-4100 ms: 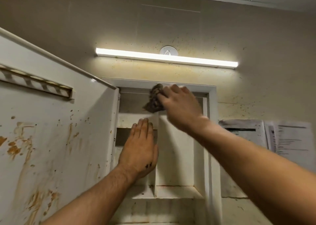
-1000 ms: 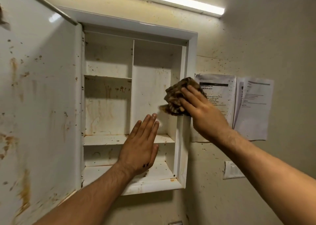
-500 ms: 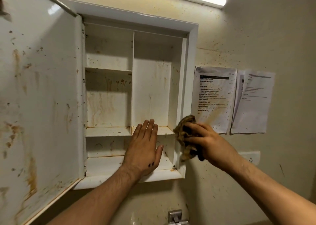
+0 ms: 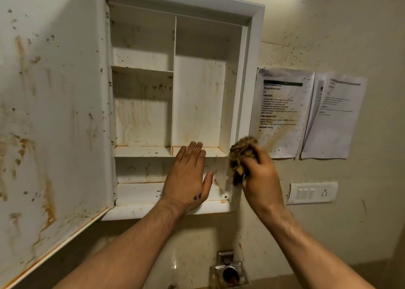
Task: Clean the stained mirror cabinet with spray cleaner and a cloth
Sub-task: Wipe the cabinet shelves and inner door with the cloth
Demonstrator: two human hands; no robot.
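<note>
The cabinet (image 4: 255, 47) hung on the wall with its door (image 4: 54, 102) swung wide to the left, the door's inner face streaked and spotted with brown stains. Inside, the back panels and the shelf (image 4: 142, 151) carried the same rusty runs and specks.

The left hand (image 4: 186, 179) was spread flat, palm toward the cabinet, with its four fingers straight and close together and the thumb standing off to the right. It held nothing. It lay in front of the bottom compartment, right of centre, the fingertips reaching up to the shelf's front edge and the wrist crossing the cabinet's bottom edge. Whether the palm pressed on the cabinet or only stood before it could not be told.

The right hand (image 4: 260, 179) had its fingers and thumb curled tight round a crumpled brown cloth (image 4: 240, 155). The cloth bulged out above and to the left of the fist and met the cabinet's right frame low down, a little above the bottom right corner. The two hands were near each other but apart, with the frame's inner wall between them.

On the wall just right of the cabinet hung two printed papers (image 4: 282, 113), speckled with spatter, the cloth's top overlapping the lower left corner of the nearer one. A switch plate (image 4: 312, 193) sat below them, right of the right hand.
</note>
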